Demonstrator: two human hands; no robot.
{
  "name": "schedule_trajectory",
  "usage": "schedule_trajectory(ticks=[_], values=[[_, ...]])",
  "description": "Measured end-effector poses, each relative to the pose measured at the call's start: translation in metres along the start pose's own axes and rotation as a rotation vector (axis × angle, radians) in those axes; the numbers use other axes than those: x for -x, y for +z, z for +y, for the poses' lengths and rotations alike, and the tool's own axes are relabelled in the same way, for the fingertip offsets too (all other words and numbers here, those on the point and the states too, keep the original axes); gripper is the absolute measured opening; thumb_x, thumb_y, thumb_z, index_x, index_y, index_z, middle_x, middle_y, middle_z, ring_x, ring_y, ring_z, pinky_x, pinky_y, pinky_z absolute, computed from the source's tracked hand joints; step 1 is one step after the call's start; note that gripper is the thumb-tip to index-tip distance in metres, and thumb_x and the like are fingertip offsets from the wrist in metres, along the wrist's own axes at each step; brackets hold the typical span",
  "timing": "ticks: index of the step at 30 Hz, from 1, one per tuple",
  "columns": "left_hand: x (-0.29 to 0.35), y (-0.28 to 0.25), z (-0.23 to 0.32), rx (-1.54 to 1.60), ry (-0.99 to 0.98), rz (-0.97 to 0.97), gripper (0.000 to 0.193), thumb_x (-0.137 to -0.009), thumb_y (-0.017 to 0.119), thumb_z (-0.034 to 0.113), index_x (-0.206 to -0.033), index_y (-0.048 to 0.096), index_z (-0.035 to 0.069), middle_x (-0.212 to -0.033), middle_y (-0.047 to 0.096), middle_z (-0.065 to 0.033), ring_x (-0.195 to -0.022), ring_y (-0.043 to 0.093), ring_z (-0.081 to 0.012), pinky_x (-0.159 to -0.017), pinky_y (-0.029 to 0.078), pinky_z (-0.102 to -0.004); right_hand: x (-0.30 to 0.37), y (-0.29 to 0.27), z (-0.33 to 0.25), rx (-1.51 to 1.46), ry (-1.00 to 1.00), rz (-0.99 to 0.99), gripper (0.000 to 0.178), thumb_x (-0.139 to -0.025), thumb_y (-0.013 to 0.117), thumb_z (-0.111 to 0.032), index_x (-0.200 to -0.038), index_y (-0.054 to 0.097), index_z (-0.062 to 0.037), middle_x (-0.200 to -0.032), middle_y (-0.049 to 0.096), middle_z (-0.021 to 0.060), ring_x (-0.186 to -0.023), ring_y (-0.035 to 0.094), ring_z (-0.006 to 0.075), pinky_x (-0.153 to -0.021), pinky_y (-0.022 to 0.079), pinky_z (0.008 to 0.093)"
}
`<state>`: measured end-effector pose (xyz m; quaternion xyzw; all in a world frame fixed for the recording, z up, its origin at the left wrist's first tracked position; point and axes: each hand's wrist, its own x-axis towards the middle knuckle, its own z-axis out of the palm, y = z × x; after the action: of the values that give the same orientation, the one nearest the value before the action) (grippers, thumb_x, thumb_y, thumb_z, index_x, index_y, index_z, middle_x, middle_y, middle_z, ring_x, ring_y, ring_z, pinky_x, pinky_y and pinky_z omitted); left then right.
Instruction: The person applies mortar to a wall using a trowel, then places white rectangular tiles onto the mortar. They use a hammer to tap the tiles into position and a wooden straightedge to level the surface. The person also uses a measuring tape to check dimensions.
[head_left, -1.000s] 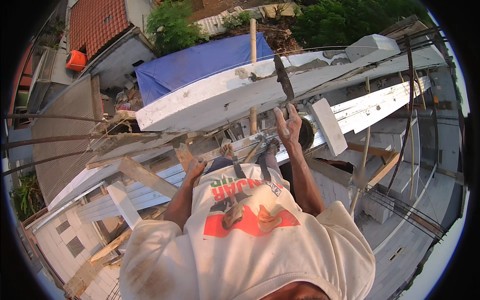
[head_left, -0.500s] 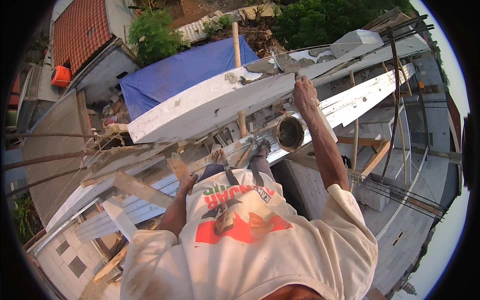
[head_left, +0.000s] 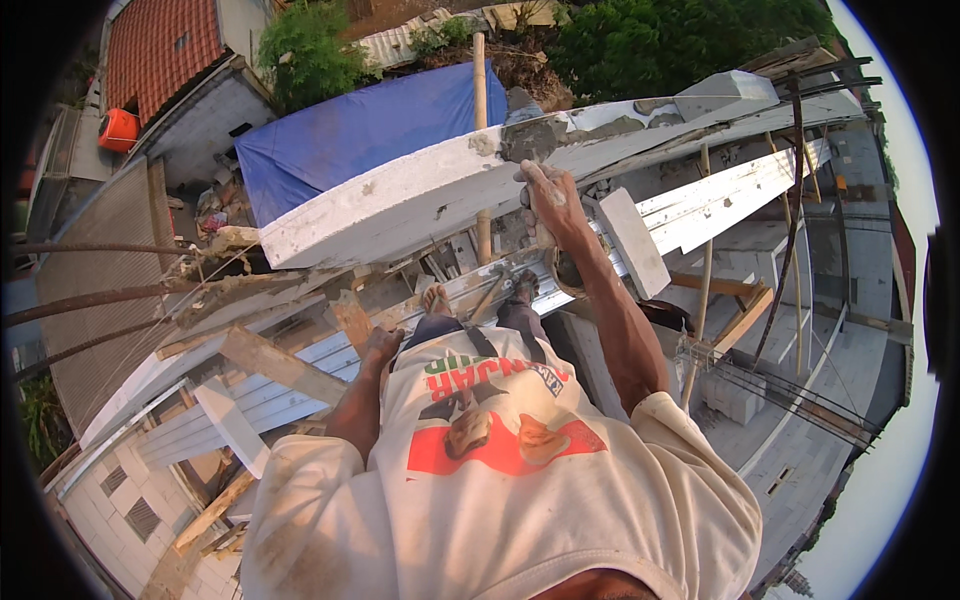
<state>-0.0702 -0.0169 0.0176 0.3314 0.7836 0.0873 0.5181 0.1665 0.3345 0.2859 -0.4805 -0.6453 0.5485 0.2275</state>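
Note:
My right hand [head_left: 552,200] is closed round the handle of a trowel, close to the near face of a white block wall [head_left: 380,205]. The trowel's grey blade [head_left: 519,105] shows at the wall's top edge, by wet grey mortar [head_left: 535,136]. My forearm partly covers a round mortar bucket [head_left: 568,272] below it. A loose white block [head_left: 634,245] stands just right of that arm. My left hand [head_left: 380,346] rests low by my thigh with its fingers loosely out, holding nothing I can see, near a wooden board [head_left: 350,325].
A bamboo pole [head_left: 481,90] rises beside the wall, with a blue tarp [head_left: 350,150] beyond. My feet [head_left: 435,298] stand on a narrow metal-faced beam at height. Rusty steel bars [head_left: 795,200] rise at right; others [head_left: 90,300] jut in from the left. Timber braces [head_left: 280,370] lie lower left.
My right hand has moved left and toward me along the wall with the trowel. The loose white block shows more fully, and the bucket is more hidden behind my arm. My left hand stays low.

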Motion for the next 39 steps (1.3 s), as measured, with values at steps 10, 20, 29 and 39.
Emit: schedule_trajectory(ticks=[10,20,29,39], values=[[-0.042,0.009,-0.058,-0.282,0.644,0.190,0.033,-0.087,0.061,0.032,-0.081,0.067,0.000,-0.072,0.064,-0.0205,-0.065,0.062,-0.0334,-0.063,0.049,-0.0478,0.004,0.012,-0.015,0.014,0.049,-0.105,0.047,-0.104,0.056,-0.039,-0.101,0.065,0.0072,-0.069,0.054,0.0045,-0.054,0.054,0.0124,-0.047,0.046,0.0297],[-0.036,0.024,-0.042,0.104,0.329,0.181,0.031,-0.086,0.062,0.031,-0.071,0.061,0.004,-0.065,0.060,-0.0169,-0.058,0.055,-0.0306,-0.060,0.044,-0.0450,-0.003,-0.008,-0.022,-0.001,0.129,-0.041,0.051,-0.104,0.056,-0.039,-0.107,0.062,0.0119,-0.067,0.057,0.0064,-0.054,0.056,0.0151,-0.051,0.048,0.0320],[-0.038,0.009,-0.027,-0.157,0.237,-0.101,0.033,-0.090,0.058,0.032,-0.094,0.071,0.002,-0.100,0.068,-0.0283,-0.097,0.066,-0.0471,-0.084,0.052,-0.0521,0.005,-0.011,-0.040,-0.017,0.323,0.057,0.050,-0.104,0.054,-0.040,-0.093,0.063,0.0079,-0.064,0.054,0.0055,-0.059,0.054,0.0142,-0.059,0.048,0.0349],[-0.042,0.012,-0.054,-0.334,0.500,0.049,0.035,-0.092,0.057,0.033,-0.090,0.070,0.001,-0.095,0.069,-0.0243,-0.084,0.066,-0.0430,-0.074,0.051,-0.0529,0.021,0.018,-0.046,-0.186,0.268,0.048,0.039,-0.105,0.053,-0.034,-0.089,0.060,0.0007,-0.062,0.053,0.0033,-0.047,0.050,0.0106,-0.043,0.041,0.0290]])
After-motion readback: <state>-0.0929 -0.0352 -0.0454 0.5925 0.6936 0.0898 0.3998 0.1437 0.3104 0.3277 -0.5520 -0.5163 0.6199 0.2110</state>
